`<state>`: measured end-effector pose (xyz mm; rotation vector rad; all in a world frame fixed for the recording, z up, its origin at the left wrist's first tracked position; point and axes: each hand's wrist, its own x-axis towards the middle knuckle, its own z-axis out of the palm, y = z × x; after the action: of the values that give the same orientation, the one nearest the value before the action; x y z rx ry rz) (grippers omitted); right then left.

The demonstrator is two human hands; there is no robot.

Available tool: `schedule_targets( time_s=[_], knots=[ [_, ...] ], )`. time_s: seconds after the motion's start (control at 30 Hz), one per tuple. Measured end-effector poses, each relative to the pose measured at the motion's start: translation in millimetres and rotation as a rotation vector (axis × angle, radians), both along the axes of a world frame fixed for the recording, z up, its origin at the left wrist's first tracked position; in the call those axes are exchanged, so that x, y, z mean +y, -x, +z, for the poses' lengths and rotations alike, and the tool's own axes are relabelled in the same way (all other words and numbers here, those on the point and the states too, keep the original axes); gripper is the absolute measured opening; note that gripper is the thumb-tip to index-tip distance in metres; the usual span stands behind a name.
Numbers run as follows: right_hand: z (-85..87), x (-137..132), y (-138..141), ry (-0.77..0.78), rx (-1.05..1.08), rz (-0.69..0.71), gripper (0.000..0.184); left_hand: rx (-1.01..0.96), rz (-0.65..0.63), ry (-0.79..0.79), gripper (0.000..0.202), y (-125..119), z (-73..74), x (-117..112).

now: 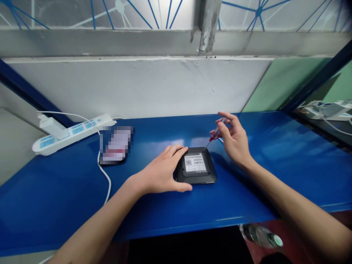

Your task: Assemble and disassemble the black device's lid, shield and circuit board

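A black square electronic device [210, 170] with rounded corners lies label side up on the blue table. Its white label [194, 162] carries a QR code and printed lines. My left hand [162, 170] grips the device's left side, fingers at the far edge and thumb along the near edge. In my right hand [235, 141] is a screwdriver [216, 132] with a clear handle, a red collar and a thin metal shaft. It is held tilted, its tip at the far edge of the device near a corner. Whether the tip sits in a screw is too small to tell.
A white power strip [78, 130] with a plugged-in adapter [52, 126] stands at the back left. Its white cable [106, 176] runs past a pixelated phone [117, 145]. A wall closes off the back. Below the front edge is a plastic bottle [261, 235].
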<state>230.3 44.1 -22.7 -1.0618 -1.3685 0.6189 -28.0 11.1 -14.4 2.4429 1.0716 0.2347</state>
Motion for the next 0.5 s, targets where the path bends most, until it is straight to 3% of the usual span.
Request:
schedule_targets(
  time_s=[0.37,0.5],
  knots=[
    [-3.9,2.1,-1.0,0.051,0.019,0.02,0.052,-0.009,-0.001,0.015,0.102,-2.4,4.9,-1.5],
    [-2.6,0.5,1.0,0.017,-0.014,0.02,0.048,-0.01,0.004,0.017,0.103,-2.7,5.0,-1.7]
  ],
)
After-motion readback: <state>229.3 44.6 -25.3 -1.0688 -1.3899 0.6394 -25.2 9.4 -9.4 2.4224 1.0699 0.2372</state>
